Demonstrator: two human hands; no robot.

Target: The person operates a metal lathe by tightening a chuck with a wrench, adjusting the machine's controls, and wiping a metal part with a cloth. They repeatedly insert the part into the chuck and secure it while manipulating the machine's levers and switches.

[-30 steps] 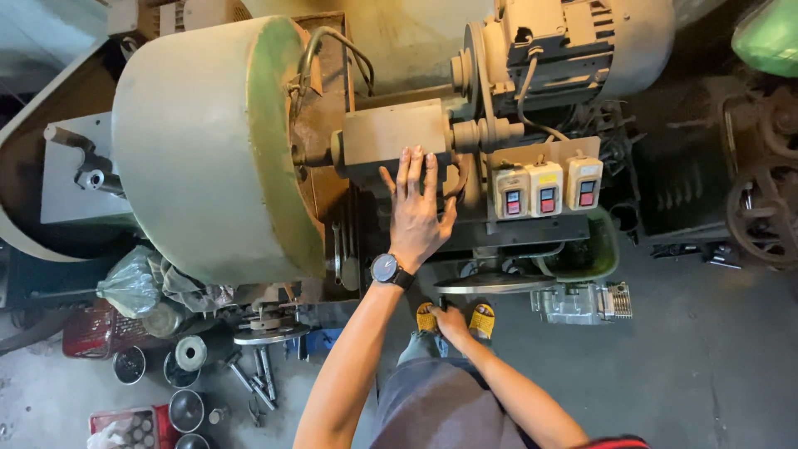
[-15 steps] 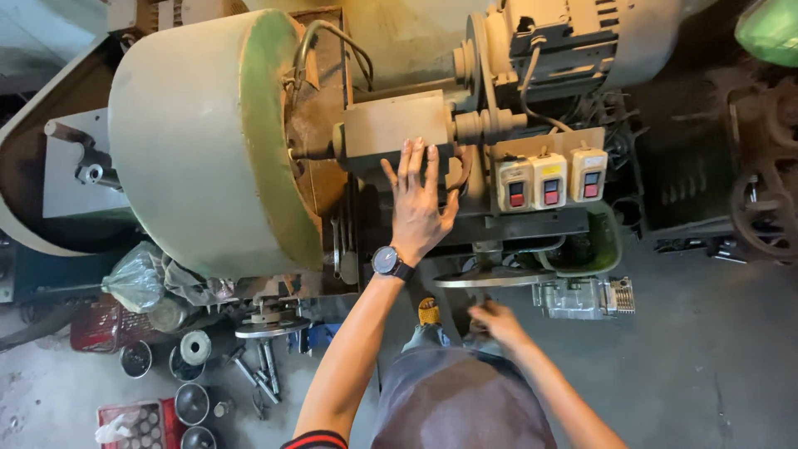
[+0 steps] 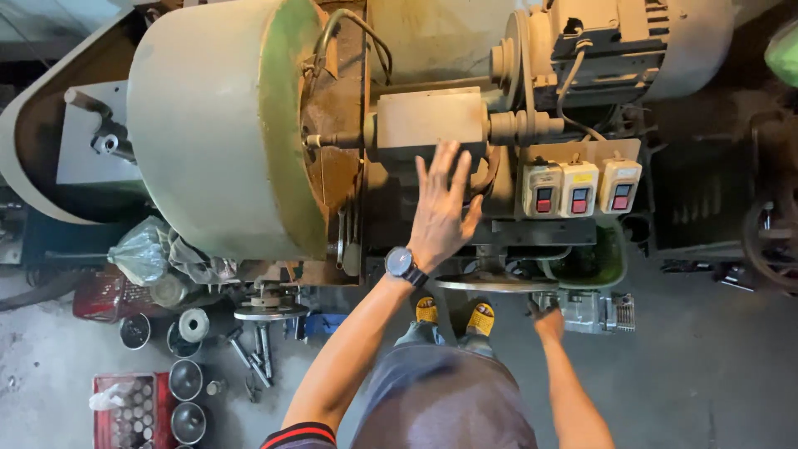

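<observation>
A: Since half a second back, right hand (image 3: 549, 323) had dropped lower and out toward the grey ribbed part (image 3: 592, 311) on the floor, right of the yellow shoes (image 3: 453, 313). Left hand (image 3: 442, 212) hadn't shifted off the machine.

B: Left hand state?

A: Flat, fingers (image 3: 449, 170) spread wide, palm pressed on the machine front, gripping nothing. Fingertips touched the lower edge of the beige box housing (image 3: 428, 120). Wristwatch (image 3: 401, 264) on that wrist.

B: Where was the housing relative to the hand?

A: Directly past the fingertips, farther from the person. Its long axis ran left-right, across the fingers, with a shaft (image 3: 332, 140) out its left end into the big drum guard (image 3: 224, 125). Left hand was clearly the nearer one.

B: Right hand open or shut?

A: Couldn't tell, seen from behind, fingers hidden. It sat just beside the ribbed part, contact unclear.

B: Anything else near the housing?

A: Three switch boxes (image 3: 578, 189) to its right, motor (image 3: 632, 50) above-right.
</observation>
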